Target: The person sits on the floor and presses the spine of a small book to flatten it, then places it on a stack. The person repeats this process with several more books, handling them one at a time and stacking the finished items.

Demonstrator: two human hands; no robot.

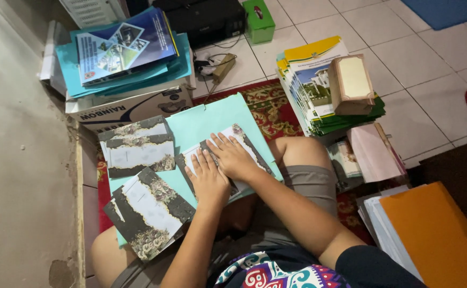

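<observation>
A flat paper card [244,140], white with dark floral borders, lies on a smooth turquoise folder [207,120] resting on the person's lap. Both hands press palm-down on the card: the left hand [208,178] with fingers spread, the right hand [234,157] overlapping just above it, neither grip closed around anything. The hands hide most of the card. Left of the card, similar cards sit in a stack [136,146], and another pile [148,212] fans out below.

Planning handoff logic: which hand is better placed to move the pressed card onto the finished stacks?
Left, probably. The left hand rests on the floral card nearer the card stacks; the right hand would have to cross over it.
</observation>
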